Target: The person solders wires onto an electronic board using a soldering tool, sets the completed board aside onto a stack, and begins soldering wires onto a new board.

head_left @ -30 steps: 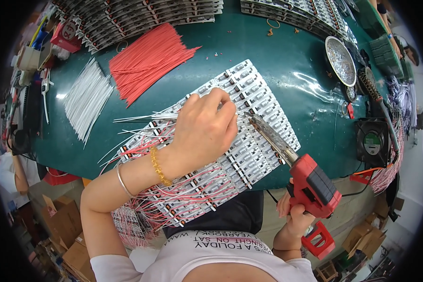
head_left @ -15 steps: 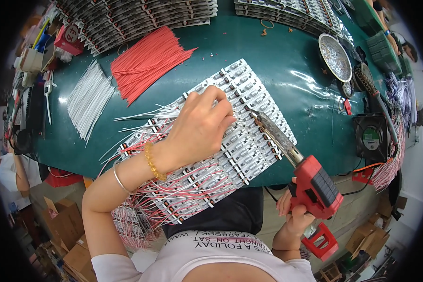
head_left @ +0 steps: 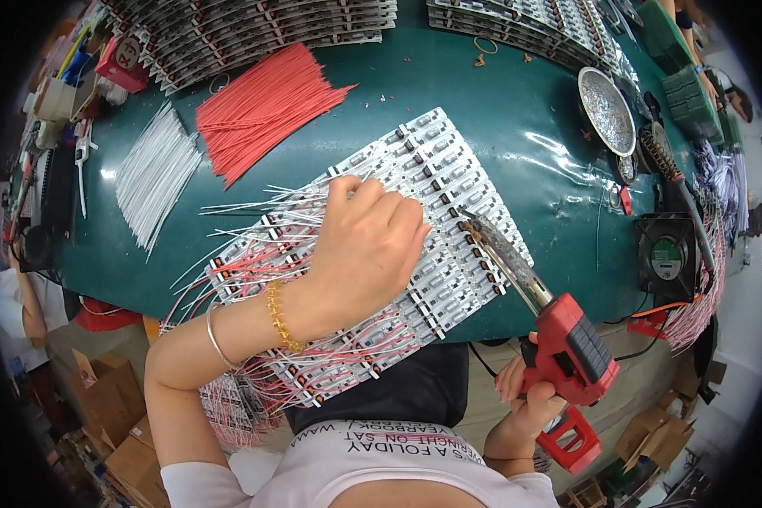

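My left hand (head_left: 368, 245) is closed over the middle of a panel of small white circuit boards (head_left: 457, 173), back of the hand up. White wires (head_left: 271, 201) run into its far left side; the pinching fingertips are hidden beneath the hand. In my right hand (head_left: 525, 398), at the panel's near right, is a red and black soldering gun (head_left: 571, 343). Its long metal tip points up and left to a row of contacts just right of my left hand. I cannot tell whether the tip touches. Red and white wires (head_left: 364, 330) hang from the panel's left and near rows.
Beyond the panel lie a red wire pile (head_left: 267, 106) and a white wire pile (head_left: 157, 178). Stacked panels (head_left: 254, 34) stand at the back. On the right are a metal dish (head_left: 605, 110), a coiled iron stand (head_left: 659, 152) and a small black fan (head_left: 667, 254).
My left hand has moved slightly nearer to me and right, its fingers more tightly curled. The soldering gun has shifted slightly right and nearer, its tip still over the panel.
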Action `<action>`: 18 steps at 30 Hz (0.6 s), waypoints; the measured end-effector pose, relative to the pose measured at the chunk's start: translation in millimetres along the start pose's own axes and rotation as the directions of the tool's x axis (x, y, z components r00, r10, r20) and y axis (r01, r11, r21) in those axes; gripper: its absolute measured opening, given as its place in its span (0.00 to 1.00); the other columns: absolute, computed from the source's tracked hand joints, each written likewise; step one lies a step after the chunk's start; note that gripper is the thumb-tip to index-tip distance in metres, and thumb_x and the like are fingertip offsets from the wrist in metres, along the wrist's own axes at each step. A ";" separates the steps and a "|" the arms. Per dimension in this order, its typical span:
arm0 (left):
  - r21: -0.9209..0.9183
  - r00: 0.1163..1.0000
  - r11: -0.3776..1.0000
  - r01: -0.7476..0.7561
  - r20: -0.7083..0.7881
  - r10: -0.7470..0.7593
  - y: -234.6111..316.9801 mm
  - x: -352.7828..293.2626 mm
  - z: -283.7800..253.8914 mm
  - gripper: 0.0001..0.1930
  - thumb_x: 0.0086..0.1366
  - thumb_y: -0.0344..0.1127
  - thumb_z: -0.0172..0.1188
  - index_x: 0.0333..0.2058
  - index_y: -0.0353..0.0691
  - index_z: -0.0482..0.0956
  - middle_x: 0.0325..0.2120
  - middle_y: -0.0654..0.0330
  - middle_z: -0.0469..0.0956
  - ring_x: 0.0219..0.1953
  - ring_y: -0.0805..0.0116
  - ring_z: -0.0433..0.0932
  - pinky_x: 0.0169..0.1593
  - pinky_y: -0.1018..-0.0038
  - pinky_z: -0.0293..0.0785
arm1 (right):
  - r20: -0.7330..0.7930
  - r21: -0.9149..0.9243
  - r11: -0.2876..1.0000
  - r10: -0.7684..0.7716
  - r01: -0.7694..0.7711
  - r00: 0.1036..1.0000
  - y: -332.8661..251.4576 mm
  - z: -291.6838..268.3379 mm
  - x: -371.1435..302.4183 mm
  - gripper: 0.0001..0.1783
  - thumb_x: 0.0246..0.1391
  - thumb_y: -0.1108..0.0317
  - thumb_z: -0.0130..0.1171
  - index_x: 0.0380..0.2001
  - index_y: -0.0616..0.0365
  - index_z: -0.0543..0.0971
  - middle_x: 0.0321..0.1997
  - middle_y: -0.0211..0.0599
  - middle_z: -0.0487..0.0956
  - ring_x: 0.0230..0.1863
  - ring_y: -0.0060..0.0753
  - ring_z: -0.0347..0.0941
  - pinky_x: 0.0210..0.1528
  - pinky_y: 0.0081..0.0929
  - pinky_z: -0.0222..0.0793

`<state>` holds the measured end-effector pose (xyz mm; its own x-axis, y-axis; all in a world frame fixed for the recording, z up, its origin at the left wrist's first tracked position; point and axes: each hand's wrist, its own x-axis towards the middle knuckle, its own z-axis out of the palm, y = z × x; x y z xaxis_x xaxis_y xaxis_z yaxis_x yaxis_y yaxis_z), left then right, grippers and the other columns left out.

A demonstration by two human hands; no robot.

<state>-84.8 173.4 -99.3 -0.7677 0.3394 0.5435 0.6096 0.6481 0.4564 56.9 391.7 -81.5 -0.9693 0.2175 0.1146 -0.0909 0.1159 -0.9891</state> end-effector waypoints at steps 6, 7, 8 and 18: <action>0.031 1.000 0.999 -0.013 0.007 0.013 -1.1 -2.6 4.5 0.07 0.53 0.28 0.62 0.24 0.39 0.70 0.22 0.61 0.69 0.30 0.62 0.68 0.44 0.63 0.60 | 0.032 -0.042 0.999 0.013 -0.012 0.999 1.8 -4.1 -0.2 0.44 0.49 0.38 0.56 0.51 0.74 0.63 0.10 0.27 0.63 0.09 0.20 0.60 0.14 0.19 0.59; 0.031 1.000 0.999 -0.012 0.016 0.011 -1.0 -2.3 4.4 0.07 0.52 0.28 0.62 0.24 0.39 0.70 0.22 0.60 0.69 0.30 0.62 0.68 0.44 0.63 0.60 | 0.039 -0.039 0.999 0.032 -0.030 0.999 2.0 -4.0 -0.5 0.44 0.49 0.38 0.56 0.50 0.73 0.63 0.10 0.27 0.63 0.09 0.20 0.60 0.14 0.19 0.60; 0.031 1.000 0.999 -0.011 0.025 0.010 -1.0 -2.0 4.3 0.08 0.52 0.28 0.62 0.24 0.39 0.70 0.22 0.60 0.69 0.30 0.62 0.68 0.44 0.63 0.60 | 0.046 -0.036 0.998 0.050 -0.048 0.998 2.3 -4.0 -0.8 0.44 0.49 0.38 0.56 0.50 0.73 0.64 0.10 0.27 0.63 0.09 0.21 0.60 0.14 0.19 0.60; 0.045 1.000 0.999 -0.005 0.024 0.004 -0.3 0.6 5.6 0.08 0.51 0.28 0.62 0.24 0.39 0.69 0.21 0.60 0.70 0.29 0.61 0.68 0.44 0.63 0.60 | 0.049 -0.040 0.999 0.034 -0.032 0.998 10.7 -9.2 -3.2 0.37 0.52 0.42 0.56 0.46 0.70 0.66 0.10 0.29 0.63 0.09 0.24 0.60 0.14 0.22 0.60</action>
<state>-86.5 177.3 -103.1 -0.7696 0.3583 0.5285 0.6042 0.6762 0.4215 61.1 401.1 -91.6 -0.9818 0.1737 0.0765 -0.0508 0.1478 -0.9877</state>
